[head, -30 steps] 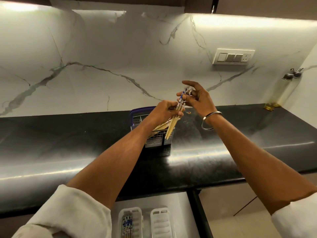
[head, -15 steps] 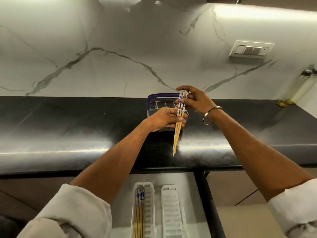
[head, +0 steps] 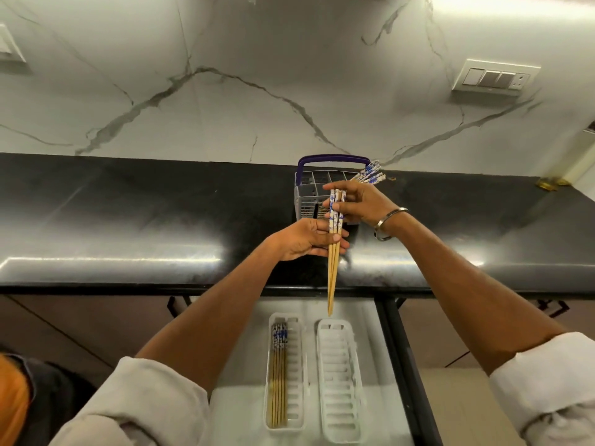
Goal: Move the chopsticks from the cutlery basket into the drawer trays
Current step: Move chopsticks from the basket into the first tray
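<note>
In the head view, a small bundle of chopsticks (head: 333, 252) is being held upright-to-slanted between both hands above the front edge of the dark worktop (head: 128, 226). The patterned blue-and-white tops are being pinched by the right hand (head: 360, 206), while the bare wooden shafts are being closed on lower down by the left hand (head: 306, 241), so both hands are being kept clamped on the same bundle, one just above the other. The long axis is being kept running away from the person, tips pointing down and toward the open drawer (head: 354, 317). Those tips are being shown just above the far end of the empty right tray (head: 338, 381), whose length lies along nearly the same line; the left tray (head: 294, 375), just beside it, is already being occupied by chopsticks. More chopsticks are being left leaning out of the cutlery basket (head: 309, 194) behind the hands. The next move is being judged a lowering toward the right tray, with the left hand nearer to it.
</note>
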